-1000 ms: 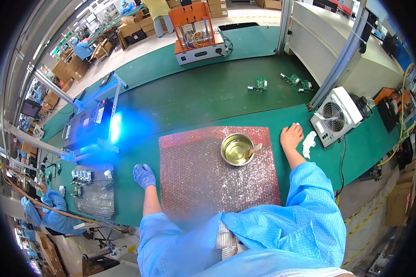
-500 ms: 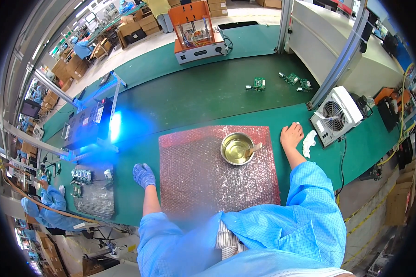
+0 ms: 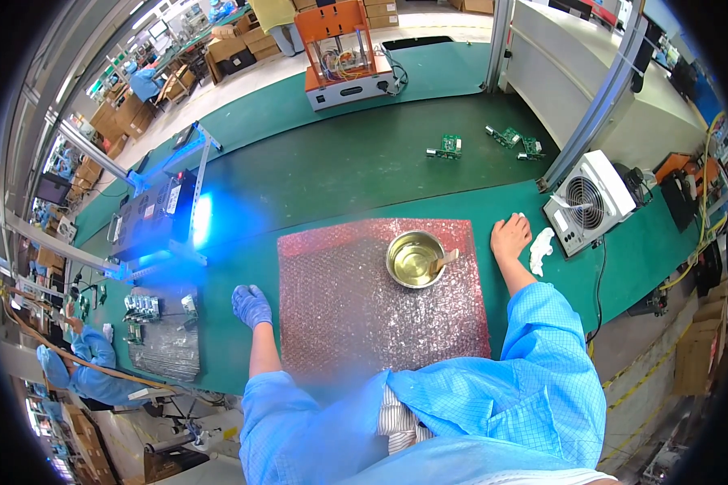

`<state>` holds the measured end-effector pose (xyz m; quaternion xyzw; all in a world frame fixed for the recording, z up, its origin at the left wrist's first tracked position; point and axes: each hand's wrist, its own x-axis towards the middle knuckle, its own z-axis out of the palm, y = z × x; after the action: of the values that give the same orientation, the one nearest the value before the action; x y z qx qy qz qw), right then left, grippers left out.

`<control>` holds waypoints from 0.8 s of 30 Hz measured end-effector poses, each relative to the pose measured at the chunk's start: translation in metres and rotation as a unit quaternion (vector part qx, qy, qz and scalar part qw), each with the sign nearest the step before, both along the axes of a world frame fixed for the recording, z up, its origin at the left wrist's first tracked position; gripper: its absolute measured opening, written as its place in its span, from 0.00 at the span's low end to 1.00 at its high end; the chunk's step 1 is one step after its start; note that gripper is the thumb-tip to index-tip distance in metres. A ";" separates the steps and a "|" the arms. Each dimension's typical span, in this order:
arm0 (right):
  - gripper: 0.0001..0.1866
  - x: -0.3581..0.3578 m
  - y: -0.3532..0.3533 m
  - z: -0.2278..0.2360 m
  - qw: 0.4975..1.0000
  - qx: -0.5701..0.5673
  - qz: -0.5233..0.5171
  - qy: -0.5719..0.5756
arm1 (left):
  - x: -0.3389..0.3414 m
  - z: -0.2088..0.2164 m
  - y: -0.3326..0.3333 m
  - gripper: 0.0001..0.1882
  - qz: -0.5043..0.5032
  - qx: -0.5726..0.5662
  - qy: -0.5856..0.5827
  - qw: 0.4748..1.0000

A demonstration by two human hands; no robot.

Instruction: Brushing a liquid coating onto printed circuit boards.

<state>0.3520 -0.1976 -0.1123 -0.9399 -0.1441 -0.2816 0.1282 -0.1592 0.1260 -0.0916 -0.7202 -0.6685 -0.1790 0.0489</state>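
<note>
My left hand (image 3: 252, 306), in a blue-purple glove, rests on the green table mat left of a bubble-wrap sheet (image 3: 348, 299). Its fingers lie loosely on the mat and grip nothing. On the other side of the sheet, my bare right hand (image 3: 510, 238) lies palm down, fingers spread, also holding nothing. Beside it is a crumpled white cloth or glove (image 3: 541, 252). Toward the sheet's far right stands a round metal bowl (image 3: 392, 273) of clear yellowish liquid. A brush-like tool with a wooden handle (image 3: 446, 259) leans inside; its lower end is hard to make out.
A white fan unit (image 3: 589, 202) stands at right. Green circuit boards (image 3: 450, 146) lie on the dark green strip ahead. A black box (image 3: 155, 214) with blue light is at left, near more boards (image 3: 143, 307). An orange-and-white fixture (image 3: 346, 61) stands at the back. A co-worker (image 3: 89, 360) sits far left.
The green circuit boards on the dark strip have shifted slightly left. Both my hands stay in place, as do the bowl and the bubble-wrap sheet.
</note>
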 end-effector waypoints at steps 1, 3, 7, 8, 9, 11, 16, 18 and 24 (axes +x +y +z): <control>0.18 0.000 0.000 0.000 1.000 0.000 0.000 0.000 | 0.000 -0.001 0.000 0.16 0.002 0.002 0.001 1.000; 0.18 0.000 0.000 0.000 1.000 0.001 0.005 -0.010 | -0.001 -0.002 0.001 0.16 0.003 0.004 0.002 1.000; 0.18 -0.001 0.001 0.001 1.000 0.002 0.001 0.000 | -0.003 -0.003 0.001 0.17 0.006 0.001 0.002 1.000; 0.18 0.000 0.001 0.001 1.000 0.002 0.001 -0.003 | 0.000 -0.002 0.001 0.17 0.010 0.003 0.003 1.000; 0.18 0.000 0.000 0.000 1.000 0.003 0.002 -0.006 | 0.001 -0.001 0.000 0.17 0.009 0.002 0.002 1.000; 0.18 0.000 -0.001 0.000 1.000 0.001 0.000 0.006 | 0.002 0.003 -0.002 0.18 0.007 -0.022 0.005 1.000; 0.19 -0.001 0.000 0.001 1.000 0.002 0.004 0.009 | -0.001 -0.001 0.001 0.18 0.011 -0.019 0.009 1.000; 0.20 0.000 0.000 0.002 1.000 -0.001 0.000 0.023 | 0.000 0.000 0.001 0.19 0.011 -0.026 0.011 1.000; 0.19 0.001 -0.001 0.001 1.000 -0.004 -0.002 0.020 | 0.002 0.001 0.000 0.18 0.011 -0.018 0.006 1.000</control>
<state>0.3525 -0.1982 -0.1118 -0.9463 -0.1405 -0.2623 0.1267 -0.1577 0.1260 -0.0907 -0.7147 -0.6791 -0.1622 0.0413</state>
